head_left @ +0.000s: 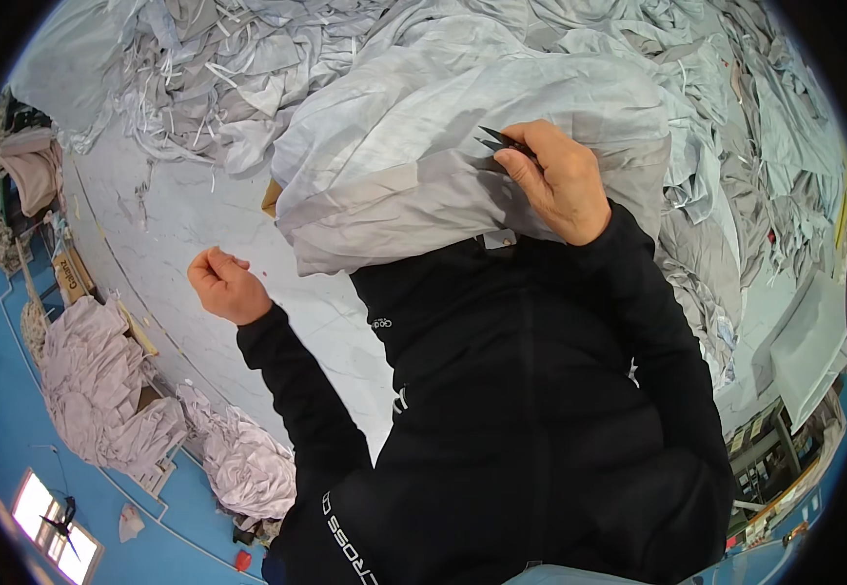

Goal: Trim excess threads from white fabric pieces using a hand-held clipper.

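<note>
A pair of black thread snips [492, 137] sits in my right hand [565, 180], its two pointed blades slightly apart and aimed to the left. That hand is over a pile of light grey fabric [384, 210] lying in front of my body. My left hand [228, 285] is away to the left, above the pale tabletop [321, 317]. Its fingers are curled closed, and anything inside them is hidden. The near edge of the fabric reaches up against my black jacket.
Heaps of grey cloth with white strips [238, 68] cover the far side of the table. More cloth [716, 234] lies to the right, by a translucent plastic bin [808, 341]. Bundles of pinkish fabric [101, 390] stand on the left, beyond the table edge. A brown cardboard piece [270, 198] pokes out beside the pile.
</note>
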A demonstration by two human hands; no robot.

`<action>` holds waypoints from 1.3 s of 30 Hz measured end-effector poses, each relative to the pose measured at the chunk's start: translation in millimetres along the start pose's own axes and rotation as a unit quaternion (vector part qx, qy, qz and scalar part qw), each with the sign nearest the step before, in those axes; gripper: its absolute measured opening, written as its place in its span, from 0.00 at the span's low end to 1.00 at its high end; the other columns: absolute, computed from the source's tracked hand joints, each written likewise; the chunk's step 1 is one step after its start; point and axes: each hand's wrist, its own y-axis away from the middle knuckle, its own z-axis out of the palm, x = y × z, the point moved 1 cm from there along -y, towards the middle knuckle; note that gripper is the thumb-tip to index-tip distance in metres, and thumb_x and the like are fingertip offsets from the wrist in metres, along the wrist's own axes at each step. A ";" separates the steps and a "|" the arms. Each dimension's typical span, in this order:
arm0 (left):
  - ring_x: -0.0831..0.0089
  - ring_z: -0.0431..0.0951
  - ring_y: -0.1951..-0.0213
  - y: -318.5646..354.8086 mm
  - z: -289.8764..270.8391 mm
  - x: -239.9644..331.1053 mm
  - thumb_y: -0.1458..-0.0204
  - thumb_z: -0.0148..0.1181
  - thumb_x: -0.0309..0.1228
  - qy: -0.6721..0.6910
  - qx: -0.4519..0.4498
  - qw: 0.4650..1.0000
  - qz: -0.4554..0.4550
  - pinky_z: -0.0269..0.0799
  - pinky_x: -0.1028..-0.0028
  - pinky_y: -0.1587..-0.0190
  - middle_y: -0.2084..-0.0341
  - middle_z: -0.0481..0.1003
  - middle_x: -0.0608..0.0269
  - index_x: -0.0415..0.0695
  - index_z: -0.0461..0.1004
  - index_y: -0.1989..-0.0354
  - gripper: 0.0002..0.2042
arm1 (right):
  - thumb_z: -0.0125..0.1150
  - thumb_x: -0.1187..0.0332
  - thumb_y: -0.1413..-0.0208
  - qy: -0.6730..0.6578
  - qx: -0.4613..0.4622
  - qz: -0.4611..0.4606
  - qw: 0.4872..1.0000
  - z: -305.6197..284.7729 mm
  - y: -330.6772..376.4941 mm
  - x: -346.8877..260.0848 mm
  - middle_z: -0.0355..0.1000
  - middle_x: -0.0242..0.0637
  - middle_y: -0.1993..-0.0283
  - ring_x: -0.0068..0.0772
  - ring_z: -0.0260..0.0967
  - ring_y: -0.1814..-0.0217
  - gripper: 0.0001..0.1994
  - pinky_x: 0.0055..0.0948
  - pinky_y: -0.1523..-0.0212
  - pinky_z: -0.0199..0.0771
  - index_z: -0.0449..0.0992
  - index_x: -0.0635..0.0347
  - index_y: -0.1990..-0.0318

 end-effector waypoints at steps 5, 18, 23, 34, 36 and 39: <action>0.60 0.72 0.45 7.7 -24.9 -46.7 0.47 0.64 0.27 -0.500 -0.053 0.840 0.204 0.67 0.65 0.44 0.43 0.71 0.52 0.40 0.70 0.42 0.23 | 0.70 0.70 0.50 0.062 -0.069 -0.038 0.995 7.9 -7.2 0.5 0.75 0.41 0.65 0.41 0.75 0.65 0.16 0.33 0.63 0.73 0.74 0.61 0.55; 0.61 0.74 0.63 51.4 140.1 123.0 0.56 0.70 0.34 -0.106 -0.399 0.810 0.417 0.62 0.61 0.51 0.73 0.76 0.61 0.43 0.78 0.64 0.13 | 0.79 0.64 0.62 0.218 0.041 -0.021 0.975 -105.1 9.5 13.8 0.76 0.39 0.51 0.42 0.76 0.49 0.34 0.32 0.54 0.77 0.74 0.56 0.43; 0.62 0.73 0.72 40.6 130.2 117.6 0.57 0.70 0.28 0.020 -0.409 0.837 0.361 0.66 0.65 0.65 0.79 0.72 0.61 0.42 0.74 0.71 0.09 | 0.79 0.67 0.59 0.084 -0.057 0.081 0.992 -132.9 40.7 53.6 0.68 0.31 0.68 0.22 0.65 0.66 0.29 0.21 0.62 0.68 0.75 0.60 0.47; 0.88 0.61 0.74 55.0 106.0 184.9 0.42 0.58 0.23 0.297 -0.574 0.763 0.004 0.57 0.83 0.71 0.75 0.70 0.75 0.39 0.73 0.62 0.02 | 0.58 0.75 0.48 -0.108 0.162 0.120 0.974 -202.3 84.6 83.2 0.63 0.20 0.72 0.12 0.56 0.71 0.02 0.16 0.70 0.54 0.72 0.60 0.67; 0.88 0.62 0.75 67.6 136.8 217.9 0.41 0.57 0.24 0.273 -0.616 0.729 0.119 0.58 0.82 0.72 0.77 0.69 0.76 0.39 0.72 0.61 0.03 | 0.57 0.76 0.47 -0.094 0.201 0.069 0.973 -253.3 95.9 85.0 0.61 0.18 0.73 0.10 0.52 0.73 0.01 0.16 0.72 0.49 0.71 0.60 0.68; 0.85 0.63 0.76 80.3 196.0 233.4 0.42 0.58 0.25 0.288 -0.674 0.679 0.042 0.60 0.80 0.72 0.79 0.68 0.73 0.38 0.71 0.62 0.04 | 0.60 0.73 0.42 -0.027 0.217 0.114 0.969 -290.8 93.9 114.5 0.67 0.20 0.70 0.11 0.59 0.70 0.02 0.16 0.69 0.57 0.76 0.62 0.64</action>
